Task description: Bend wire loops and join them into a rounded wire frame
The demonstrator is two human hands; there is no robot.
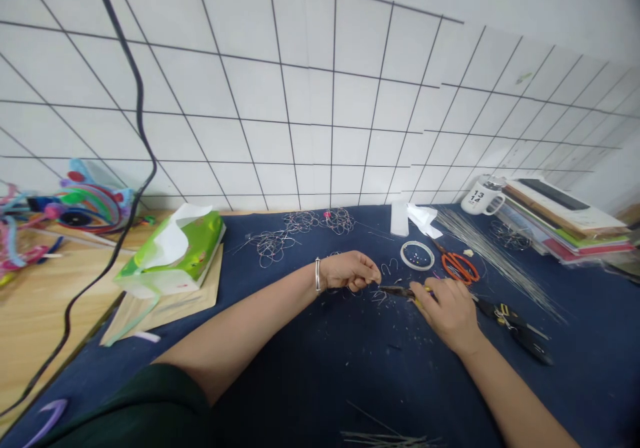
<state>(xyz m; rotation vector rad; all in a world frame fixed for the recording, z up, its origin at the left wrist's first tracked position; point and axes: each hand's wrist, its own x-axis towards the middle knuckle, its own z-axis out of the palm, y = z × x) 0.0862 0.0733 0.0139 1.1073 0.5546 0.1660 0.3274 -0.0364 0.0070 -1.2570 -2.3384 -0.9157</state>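
Thin silvery wire [379,287] sits at the centre of my head-camera feed, its end between the two hands, just above a dark blue cloth [300,381]. I see the left hand [353,271], a silver bangle [317,276] at its wrist, with thumb and forefinger pinched together on that end; the exact shape of the wire there is too fine for me to make out. I have the right hand [450,309] wrapped around the yellow handles of needle-nose pliers [397,291], their dark nose pointing left, close to the left fingertips. Whether the jaws touch the wire, I cannot tell.

Just beyond the pliers I can make out bent wire pieces [390,267] and a round white-rimmed dish [418,267] with small beads in it. Orange-handled scissors [445,261] lie to the dish's right, and a black-and-yellow hand tool [525,340] rests to the right of the right hand. Behind that tool, a bundle of straight wires [500,265] slants across the cloth. Loose wire coils [273,245] lie farther back, left of the dish, and a green tissue pack [205,248] stands at the cloth's left side.
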